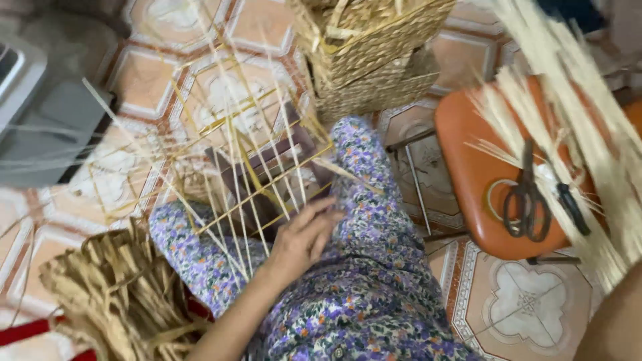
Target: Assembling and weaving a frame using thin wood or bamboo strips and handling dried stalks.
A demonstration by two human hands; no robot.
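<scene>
- Straw-coloured reeds form an open lattice frame (257, 167) resting across the person's lap, its loose ends fanning out toward 11 and 12 o'clock over the tiled floor (528, 301).
- The left hand (304, 237) lies at the frame's lower edge, at about 5 o'clock from its middle, forearm coming in from 7 o'clock.
- Its fingers are loosely spread and point toward 1 o'clock, tips touching the nearest reeds; whether they pinch one cannot be told.
- Only a bare forearm shows at the 4 o'clock corner; the right hand itself is out of view.
- Room is tight: a woven basket (374, 57) stands just beyond the knees at 12 o'clock, and a bundle of flat dried strips (120, 297) crowds 8 o'clock.
- An orange stool (468, 167) stands at 3 o'clock, carrying black scissors (528, 200) and a sheaf of pale reeds (575, 120).
- Bare tile stays open between stool and knee.
</scene>
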